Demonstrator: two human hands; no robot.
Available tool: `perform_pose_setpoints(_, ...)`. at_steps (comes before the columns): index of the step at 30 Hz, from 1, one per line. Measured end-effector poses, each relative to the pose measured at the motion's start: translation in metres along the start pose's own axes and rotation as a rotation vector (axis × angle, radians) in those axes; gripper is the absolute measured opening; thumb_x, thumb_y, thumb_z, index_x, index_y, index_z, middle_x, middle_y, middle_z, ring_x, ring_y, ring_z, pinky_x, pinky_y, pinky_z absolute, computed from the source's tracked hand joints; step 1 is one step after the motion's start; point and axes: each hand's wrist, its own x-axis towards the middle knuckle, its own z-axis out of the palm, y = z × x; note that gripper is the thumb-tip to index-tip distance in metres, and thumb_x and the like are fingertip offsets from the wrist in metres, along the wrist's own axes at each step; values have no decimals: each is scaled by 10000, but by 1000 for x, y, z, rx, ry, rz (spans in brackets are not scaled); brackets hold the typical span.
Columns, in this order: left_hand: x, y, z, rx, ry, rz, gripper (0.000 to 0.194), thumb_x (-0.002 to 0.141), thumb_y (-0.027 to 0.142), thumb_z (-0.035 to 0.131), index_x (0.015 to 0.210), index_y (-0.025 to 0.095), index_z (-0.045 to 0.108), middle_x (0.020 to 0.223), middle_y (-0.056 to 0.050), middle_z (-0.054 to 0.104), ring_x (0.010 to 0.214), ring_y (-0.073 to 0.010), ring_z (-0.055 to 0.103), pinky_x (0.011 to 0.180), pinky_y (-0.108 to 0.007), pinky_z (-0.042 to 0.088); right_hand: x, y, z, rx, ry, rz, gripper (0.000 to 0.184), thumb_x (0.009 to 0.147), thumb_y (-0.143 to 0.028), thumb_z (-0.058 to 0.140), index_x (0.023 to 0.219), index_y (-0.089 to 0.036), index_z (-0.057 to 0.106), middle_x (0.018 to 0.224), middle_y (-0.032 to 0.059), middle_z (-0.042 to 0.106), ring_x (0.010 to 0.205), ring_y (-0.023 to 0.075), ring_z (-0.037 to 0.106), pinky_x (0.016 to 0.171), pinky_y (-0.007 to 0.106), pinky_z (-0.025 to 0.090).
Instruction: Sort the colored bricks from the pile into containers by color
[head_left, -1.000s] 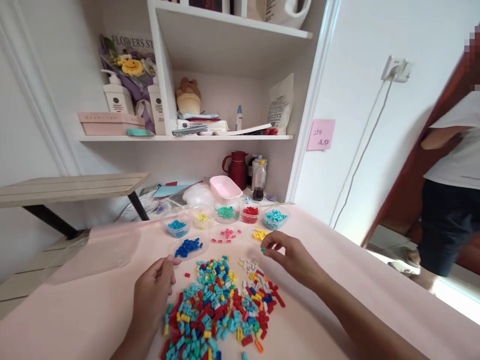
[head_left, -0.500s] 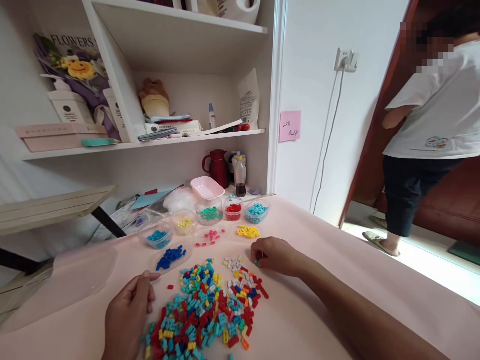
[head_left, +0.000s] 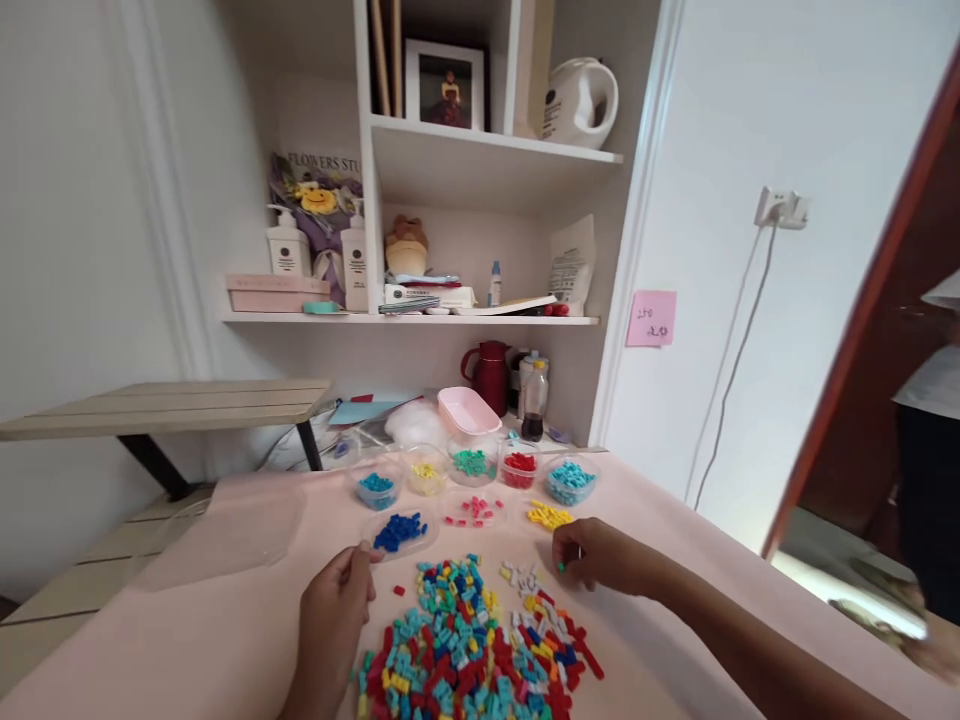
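Note:
A mixed heap of small toy building bricks [head_left: 465, 640] in many colours lies on the pink-covered table between my hands. My right hand [head_left: 607, 558] is at the heap's far right, near the white bricks [head_left: 523, 578], its fingers pinched on a small green brick [head_left: 561, 567]. My left hand [head_left: 337, 605] is left of the heap, fingers curled and thumb against them; whatever they may hold is hidden. Its fingertips are by the near edge of a clear shallow tray with dark blue bricks [head_left: 401, 531]. One red brick [head_left: 399, 590] lies alone beside that hand.
Clear containers hold blue [head_left: 376, 488], pale yellow [head_left: 425, 476], green [head_left: 471, 461], red [head_left: 519, 468] and turquoise bricks [head_left: 571, 480]. Pink [head_left: 476, 511] and yellow bricks [head_left: 549, 515] lie closer. Behind stand a pink basin [head_left: 469, 411], red jug [head_left: 490, 378] and bottle [head_left: 535, 400]. A person [head_left: 930, 420] is at right.
My view has swung left and up, so the scene sits farther right and lower. The person has moved toward the right edge. Both hands keep nearly the same places beside the heap.

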Motion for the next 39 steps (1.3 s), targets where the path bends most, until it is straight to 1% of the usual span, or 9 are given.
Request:
perform_pose_setpoints(9, 0, -3, 0, -33, 21, -37, 500, 688, 635, 558, 806, 168, 691, 475, 56, 467, 418, -119, 427, 453, -242, 348, 88, -64, -33, -18, 571, -97, 210, 782, -202, 532, 955, -207, 650, 789, 21, 679, 634, 154, 618, 619, 258, 418)
perform_pose_setpoints(12, 0, -3, -1, -20, 24, -47, 509, 696, 641, 543, 811, 166, 688, 475, 56, 463, 419, -123, 428, 455, -246, 341, 108, -77, -38, 73, 658, -127, 362, 810, -193, 498, 1161, -216, 584, 964, 39, 678, 641, 129, 640, 649, 254, 452)
perform_pose_setpoints(15, 0, -4, -3, -21, 29, -51, 509, 730, 632, 510, 831, 165, 685, 490, 55, 465, 425, -122, 427, 460, -245, 340, 109, -80, -37, 172, 665, -148, 378, 836, -212, 459, 1201, -191, 555, 1008, 59, 658, 651, 120, 655, 598, 233, 472)
perform_pose_setpoints(20, 1, -4, -4, -27, 17, -37, 467, 767, 586, 502, 840, 163, 685, 504, 57, 463, 437, -115, 418, 462, -234, 337, 62, -63, -23, 321, 519, -144, 283, 867, -308, 448, 1003, -150, 638, 725, 25, 632, 530, 110, 595, 473, 211, 438)
perform_pose_setpoints(25, 2, -1, -4, -39, 18, -22, 406, 780, 528, 523, 872, 166, 683, 517, 62, 468, 453, -105, 411, 472, -222, 341, -2, -28, -17, 408, -57, -121, 274, 820, -362, 568, 958, -147, 667, 602, -18, 573, 457, 78, 504, 437, 194, 381)
perform_pose_setpoints(28, 3, 1, -3, -30, 23, -39, 402, 764, 525, 549, 876, 163, 683, 519, 60, 477, 455, -104, 409, 470, -225, 343, -23, -6, -13, 366, -345, -40, 342, 766, -326, 638, 1077, -182, 642, 640, -27, 586, 474, 81, 529, 437, 185, 368)
perform_pose_setpoints(33, 3, 1, -3, -7, 38, -31, 411, 750, 540, 568, 861, 163, 686, 529, 50, 500, 466, -102, 419, 463, -224, 343, -33, 11, -13, 272, -358, -32, 699, 676, -319, 743, 1323, -266, 484, 815, -23, 569, 616, 102, 564, 554, 216, 437)
perform_pose_setpoints(37, 2, 3, -3, 5, 46, -24, 431, 746, 553, 569, 865, 156, 688, 537, 44, 506, 471, -104, 425, 459, -224, 348, -41, 9, -16, 21, -352, -109, 1017, 557, -329, 824, 1445, -316, 326, 1007, 26, 588, 878, 198, 579, 764, 295, 452)
perform_pose_setpoints(39, 2, 4, -3, 0, 37, -21, 427, 743, 547, 576, 865, 153, 686, 538, 44, 502, 472, -103, 423, 457, -222, 344, -44, 6, -13, -79, -294, -139, 1053, 517, -340, 837, 1444, -315, 339, 1136, 59, 575, 1006, 261, 545, 838, 336, 426)
